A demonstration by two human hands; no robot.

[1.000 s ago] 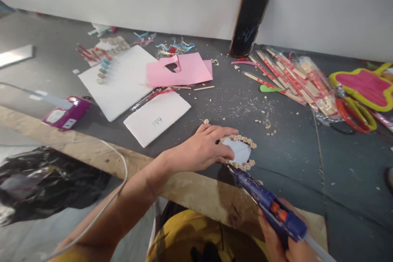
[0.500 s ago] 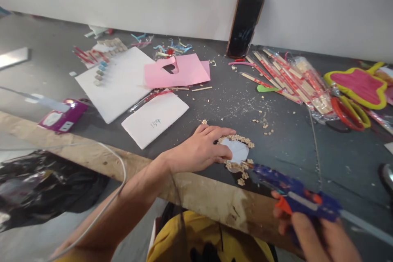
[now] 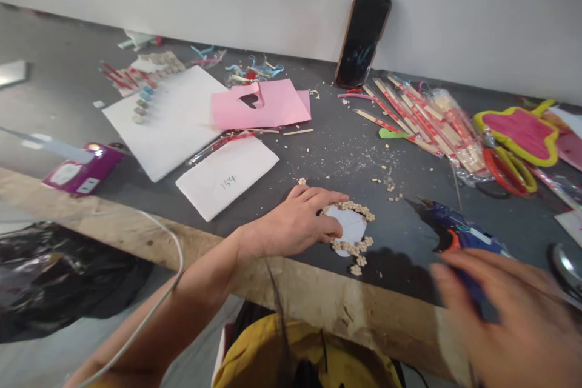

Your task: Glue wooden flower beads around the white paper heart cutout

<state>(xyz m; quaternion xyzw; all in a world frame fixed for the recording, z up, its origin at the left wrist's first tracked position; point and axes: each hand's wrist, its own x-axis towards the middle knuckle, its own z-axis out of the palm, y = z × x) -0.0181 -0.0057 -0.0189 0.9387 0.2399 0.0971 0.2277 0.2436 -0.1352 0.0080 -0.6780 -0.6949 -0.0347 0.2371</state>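
My left hand (image 3: 302,221) rests on the table, its fingers and thumb curled round the left side of a white paper piece (image 3: 352,227) edged with small tan flower-shaped clusters (image 3: 357,209). A short tail of these clusters (image 3: 357,265) hangs off the lower edge. To the right, a dark blue glue gun (image 3: 464,227) with an orange trigger has its nozzle pointing up-left, over the table. My right hand (image 3: 504,309) is at its handle, smeared by motion; whether it still grips the handle does not show clearly.
Wrapped chopsticks (image 3: 427,112) and red-and-yellow scissors (image 3: 509,170) lie at the right. A phone (image 3: 364,39) leans against the wall. Pink paper (image 3: 268,109), white sheets (image 3: 227,176) and a purple power adapter (image 3: 84,170) are leftward. A white cable (image 3: 179,254) crosses my left forearm. Crumbs are scattered mid-table.
The glue gun has moved right and away from the beaded edge, its nozzle leaving the clusters. My right hand has gone with it. My left hand stays on the piece.
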